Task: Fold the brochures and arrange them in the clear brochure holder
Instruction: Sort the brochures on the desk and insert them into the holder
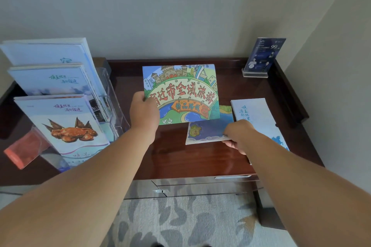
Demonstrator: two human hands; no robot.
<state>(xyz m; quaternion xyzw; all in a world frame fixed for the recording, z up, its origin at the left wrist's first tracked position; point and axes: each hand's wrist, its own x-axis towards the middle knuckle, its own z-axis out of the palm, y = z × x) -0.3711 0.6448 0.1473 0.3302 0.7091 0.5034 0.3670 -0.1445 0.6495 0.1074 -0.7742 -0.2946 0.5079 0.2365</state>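
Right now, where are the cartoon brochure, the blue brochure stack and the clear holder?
cartoon brochure (pixel 180 94): head view, middle of its cover.
blue brochure stack (pixel 207 129): head view, middle of the top cover.
clear holder (pixel 116 110): head view, bare side wall.

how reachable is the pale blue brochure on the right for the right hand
Probably yes: the pale blue brochure lies beside the right hand with nothing between, but its fingers pinch the blue map booklet, so it must let go first.

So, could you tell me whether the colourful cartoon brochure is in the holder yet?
Out. The left hand holds the cartoon brochure above the table, beside the holder.
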